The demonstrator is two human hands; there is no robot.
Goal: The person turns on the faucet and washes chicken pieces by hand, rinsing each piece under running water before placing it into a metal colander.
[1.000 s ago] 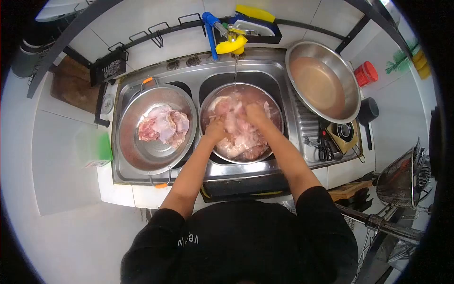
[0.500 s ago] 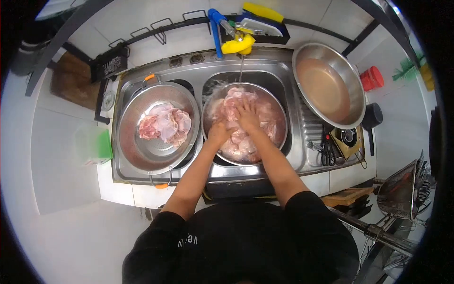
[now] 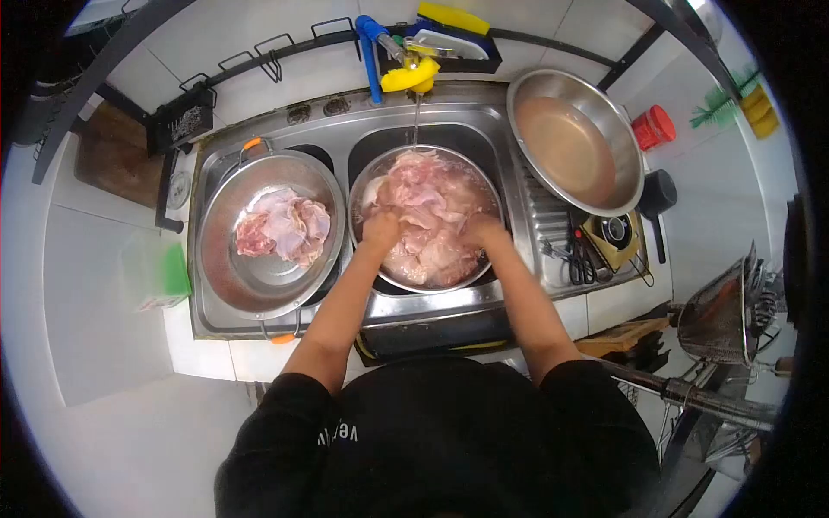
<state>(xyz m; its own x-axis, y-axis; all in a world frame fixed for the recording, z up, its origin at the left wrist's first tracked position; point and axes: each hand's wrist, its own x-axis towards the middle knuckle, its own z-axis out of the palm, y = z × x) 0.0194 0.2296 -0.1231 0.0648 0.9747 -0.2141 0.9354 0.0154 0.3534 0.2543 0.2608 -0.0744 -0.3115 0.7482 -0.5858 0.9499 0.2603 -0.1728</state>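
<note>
Raw meat pieces lie in water in a round metal bowl set in the right sink basin. My left hand reaches in at the bowl's left side, its fingers down among the meat and hidden. At the right side my right hand is in the water against the meat, fingers also out of sight. Water runs from the tap into the bowl. More raw meat rests in a perforated metal colander with orange-tipped handles, over the left basin.
A large bowl of cloudy water stands on the drainboard at right. Near it are scissors, a gold-coloured box, a black-handled pan and a red cup. A wire strainer hangs at far right.
My right hand has moved from the top of the meat to the bowl's right side. My left hand has shifted toward the left side. The whole view has shifted slightly.
</note>
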